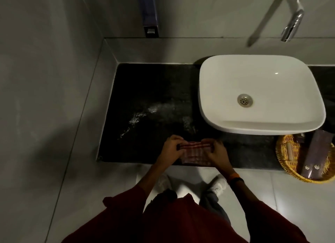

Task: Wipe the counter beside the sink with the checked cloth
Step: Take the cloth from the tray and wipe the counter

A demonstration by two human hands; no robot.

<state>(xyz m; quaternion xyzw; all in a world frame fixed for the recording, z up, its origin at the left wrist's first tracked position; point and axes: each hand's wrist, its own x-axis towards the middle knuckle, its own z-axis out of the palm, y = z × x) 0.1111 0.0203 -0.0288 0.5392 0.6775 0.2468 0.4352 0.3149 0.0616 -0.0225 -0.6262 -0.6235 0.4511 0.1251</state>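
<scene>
Gripping the checked cloth (194,153) at both ends, we have it stretched between our hands at the near edge of the dark counter (145,90). Our left hand (170,149) is closed on the cloth's left end, fingers curled over the top fold, and our right hand (218,152) pinches the right end in the same way. Between the two hands the upper edge of the cloth is pulled into a taut band, red and pale stripes showing, while the rest hangs or lies just below our knuckles (whether it touches the counter we cannot tell).

Beyond our left hand, farther from us, pale wet smears (143,115) streak the counter surface. Past our right hand and to its right stands the white basin (261,94) with its metal drain (244,100), and above it the chrome tap (291,21) reaches out from the wall. Well to the right of our right hand, a woven basket (286,152) sits at the counter's front edge, holding dark purple packets (315,155). An orange and black band (235,178) circles our right wrist, and dark red sleeves (126,202) cover both forearms nearer to us.
</scene>
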